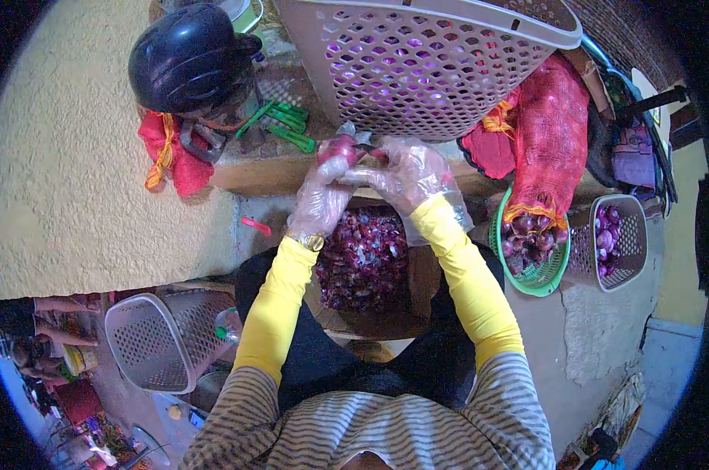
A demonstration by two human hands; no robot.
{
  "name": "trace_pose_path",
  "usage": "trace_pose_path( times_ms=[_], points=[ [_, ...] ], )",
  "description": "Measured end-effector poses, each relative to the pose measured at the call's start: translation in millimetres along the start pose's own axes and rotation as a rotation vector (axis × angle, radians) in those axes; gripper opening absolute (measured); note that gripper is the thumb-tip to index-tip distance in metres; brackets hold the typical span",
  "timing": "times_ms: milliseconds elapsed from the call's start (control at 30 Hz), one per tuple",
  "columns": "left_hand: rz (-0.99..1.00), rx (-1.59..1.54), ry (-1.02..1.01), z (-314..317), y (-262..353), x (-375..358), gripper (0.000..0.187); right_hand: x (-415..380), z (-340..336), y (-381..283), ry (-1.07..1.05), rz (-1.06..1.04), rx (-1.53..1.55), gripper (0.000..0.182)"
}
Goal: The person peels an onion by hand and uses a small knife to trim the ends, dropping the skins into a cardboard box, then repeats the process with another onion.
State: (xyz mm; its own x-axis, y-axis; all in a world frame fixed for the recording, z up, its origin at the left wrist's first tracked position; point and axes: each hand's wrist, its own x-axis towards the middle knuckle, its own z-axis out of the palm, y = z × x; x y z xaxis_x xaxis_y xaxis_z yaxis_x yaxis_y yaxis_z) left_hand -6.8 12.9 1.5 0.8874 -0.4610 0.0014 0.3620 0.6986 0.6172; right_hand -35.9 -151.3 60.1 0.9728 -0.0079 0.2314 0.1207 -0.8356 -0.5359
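My left hand, in a clear plastic glove, is closed around a red onion held up in front of the step. My right hand, gloved the same way, is pinched close beside the onion. A small dark reddish piece shows at its fingertips; whether it is skin or a tool I cannot make out. Below both hands, between my knees, a box holds a heap of purple onion skins.
A large beige basket of onions stands ahead. At right are a red mesh sack, a green basket and a smaller beige basket with onions. A helmet sits front left, another beige basket lower left.
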Motion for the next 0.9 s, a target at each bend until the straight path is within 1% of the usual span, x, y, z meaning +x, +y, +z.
trace_pose_path(
  times_ms=[67, 167, 267, 333, 433, 500, 567, 600, 667, 767, 833, 900],
  points=[
    [0.041, -0.024, -0.016, 6, -1, -1, 0.067, 0, 1, -1, -0.017, 0.024, -0.003, 0.062],
    [0.095, -0.109, -0.015, 18, -5, 0, 0.068, -1, -2, -4, 0.020, 0.007, 0.064, 0.061],
    [0.100, -0.153, -0.006, 15, -10, 3, 0.071, -3, -4, -7, 0.024, 0.003, 0.124, 0.061],
    [0.109, -0.186, -0.017, 18, -11, 4, 0.072, -2, -1, -8, -0.024, 0.067, 0.190, 0.061],
    [0.128, -0.254, -0.052, 18, -13, 6, 0.072, -3, 2, -10, -0.022, 0.089, 0.245, 0.061],
    [0.140, -0.288, -0.076, 17, -13, 8, 0.070, -3, 1, -11, -0.024, 0.093, 0.232, 0.060],
    [0.169, -0.250, -0.065, 15, -13, 10, 0.070, -3, 2, -12, -0.027, 0.099, 0.220, 0.060],
    [0.168, -0.250, -0.065, 14, -12, 9, 0.070, -2, 2, -13, -0.051, 0.126, 0.202, 0.061],
    [0.151, -0.141, -0.042, 12, -10, 8, 0.076, -2, 2, -12, -0.075, 0.154, 0.184, 0.062],
    [0.127, -0.180, -0.056, 10, -7, 5, 0.074, -2, 5, -10, -0.111, 0.187, 0.179, 0.065],
    [0.139, -0.196, -0.046, 10, -2, 5, 0.071, -4, 11, -6, -0.029, 0.089, 0.039, 0.068],
    [0.154, -0.214, -0.036, 11, 5, 4, 0.068, -4, 11, -3, -0.019, 0.092, 0.039, 0.067]
  ],
)
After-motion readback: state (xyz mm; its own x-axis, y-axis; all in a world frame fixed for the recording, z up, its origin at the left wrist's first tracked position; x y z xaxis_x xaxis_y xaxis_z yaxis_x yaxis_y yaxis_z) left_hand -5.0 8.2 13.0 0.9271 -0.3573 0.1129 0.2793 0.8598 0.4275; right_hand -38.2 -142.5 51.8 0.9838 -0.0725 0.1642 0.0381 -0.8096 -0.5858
